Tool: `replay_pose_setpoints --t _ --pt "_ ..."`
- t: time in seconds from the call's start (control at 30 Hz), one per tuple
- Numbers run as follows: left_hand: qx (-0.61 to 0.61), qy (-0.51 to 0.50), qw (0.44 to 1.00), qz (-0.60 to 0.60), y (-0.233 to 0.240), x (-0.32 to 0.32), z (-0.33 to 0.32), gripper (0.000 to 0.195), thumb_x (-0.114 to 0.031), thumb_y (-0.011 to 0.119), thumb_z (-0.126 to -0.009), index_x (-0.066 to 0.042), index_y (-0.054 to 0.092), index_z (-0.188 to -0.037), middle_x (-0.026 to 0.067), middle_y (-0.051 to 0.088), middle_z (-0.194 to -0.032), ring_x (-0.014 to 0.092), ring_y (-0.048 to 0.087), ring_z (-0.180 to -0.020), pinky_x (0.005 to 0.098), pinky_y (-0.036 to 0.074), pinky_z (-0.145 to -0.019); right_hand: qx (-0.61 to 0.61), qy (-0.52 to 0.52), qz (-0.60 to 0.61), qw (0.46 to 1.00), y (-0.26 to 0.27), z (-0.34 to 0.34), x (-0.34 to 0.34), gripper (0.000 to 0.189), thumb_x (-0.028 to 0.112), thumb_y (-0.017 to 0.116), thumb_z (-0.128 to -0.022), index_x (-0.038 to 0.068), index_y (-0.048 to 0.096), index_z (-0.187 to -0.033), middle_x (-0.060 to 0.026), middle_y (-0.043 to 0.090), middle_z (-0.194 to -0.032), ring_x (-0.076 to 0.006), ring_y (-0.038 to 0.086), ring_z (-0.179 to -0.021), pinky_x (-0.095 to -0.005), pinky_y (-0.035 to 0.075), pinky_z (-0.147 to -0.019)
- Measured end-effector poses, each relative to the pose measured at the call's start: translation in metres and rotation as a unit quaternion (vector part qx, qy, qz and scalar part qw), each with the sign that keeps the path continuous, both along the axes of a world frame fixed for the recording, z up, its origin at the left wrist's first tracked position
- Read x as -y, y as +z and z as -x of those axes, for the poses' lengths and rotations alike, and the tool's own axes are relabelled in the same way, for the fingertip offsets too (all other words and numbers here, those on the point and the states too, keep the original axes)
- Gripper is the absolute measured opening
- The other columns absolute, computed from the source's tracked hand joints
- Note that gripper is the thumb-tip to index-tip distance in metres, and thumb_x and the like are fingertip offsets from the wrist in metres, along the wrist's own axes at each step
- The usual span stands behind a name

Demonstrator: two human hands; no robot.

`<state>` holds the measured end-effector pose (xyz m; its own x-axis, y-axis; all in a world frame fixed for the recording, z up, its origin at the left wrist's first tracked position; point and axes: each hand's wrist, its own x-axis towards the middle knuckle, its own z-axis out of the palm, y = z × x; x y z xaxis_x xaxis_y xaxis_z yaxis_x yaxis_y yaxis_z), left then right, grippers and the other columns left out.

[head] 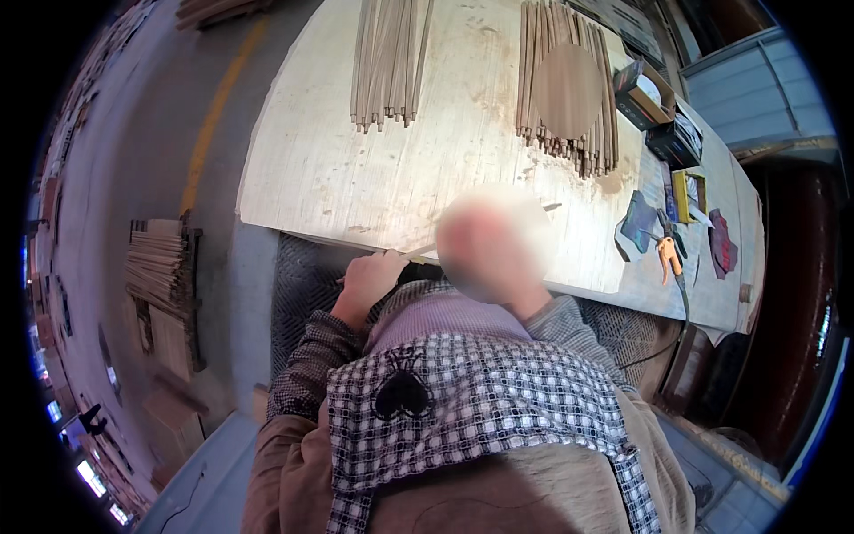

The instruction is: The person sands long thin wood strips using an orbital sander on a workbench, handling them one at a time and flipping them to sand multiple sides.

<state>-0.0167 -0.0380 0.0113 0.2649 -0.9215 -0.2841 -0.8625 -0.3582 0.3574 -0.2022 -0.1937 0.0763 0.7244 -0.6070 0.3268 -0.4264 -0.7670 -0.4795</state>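
Note:
At the near edge of the pale wooden worktable (313,167), my left hand (373,277) is closed around a thin wooden rod (419,251). A round blur covers most of my right hand (497,253), so its fingers and what they hold cannot be made out. A short end of a rod (553,207) shows just beyond the blur. Farther back on the table lie two groups of slender wooden rods, one at the left (387,73) and a denser one at the right (528,87), which a second blur partly covers.
Open cardboard boxes (644,97), a yellow box (689,197), an orange-handled air blow gun (667,250) with a hose, and dark cloth pieces (722,243) lie on the right. A stack of rods (157,260) stands left, beyond the table.

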Motion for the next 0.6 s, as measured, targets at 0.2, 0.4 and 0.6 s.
replay_pose_setpoints --t 0.2,0.4,0.6 --pt "0.002 0.032 0.999 -0.038 -0.001 -0.006 -0.004 0.033 -0.039 0.051 -0.091 -0.008 0.060 -0.089 0.0145 0.065 -0.081 0.035 0.064 -0.075 0.0463 0.051 -0.068 -0.335 -0.039 -0.209 0.918 0.053 0.022 0.053 0.045 0.034 0.059 -0.089 0.007 0.052 -0.124 -0.0087 0.055 -0.123 -0.0310 0.052 -0.112 -0.0428 0.043 -0.094" --pt "-0.009 0.038 0.998 -0.048 -0.007 0.002 -0.002 0.033 -0.040 0.051 -0.092 -0.007 0.060 -0.091 0.0153 0.066 -0.083 0.036 0.064 -0.077 0.0475 0.050 -0.069 -0.078 0.021 -0.032 0.996 -0.004 0.019 0.027 0.043 0.020 0.065 -0.075 0.013 0.054 -0.117 -0.0167 0.057 -0.089 -0.0330 0.061 -0.078 -0.0410 0.052 -0.067" --pt "-0.006 0.021 0.993 -0.114 0.005 -0.002 -0.007 0.034 -0.039 0.047 -0.093 -0.007 0.060 -0.094 0.0162 0.066 -0.086 0.035 0.065 -0.079 0.0467 0.050 -0.070 -0.198 0.034 -0.079 0.976 0.018 0.007 0.019 0.040 0.017 0.061 -0.077 0.019 0.054 -0.117 -0.0203 0.056 -0.086 -0.0387 0.060 -0.080 -0.0458 0.050 -0.070"
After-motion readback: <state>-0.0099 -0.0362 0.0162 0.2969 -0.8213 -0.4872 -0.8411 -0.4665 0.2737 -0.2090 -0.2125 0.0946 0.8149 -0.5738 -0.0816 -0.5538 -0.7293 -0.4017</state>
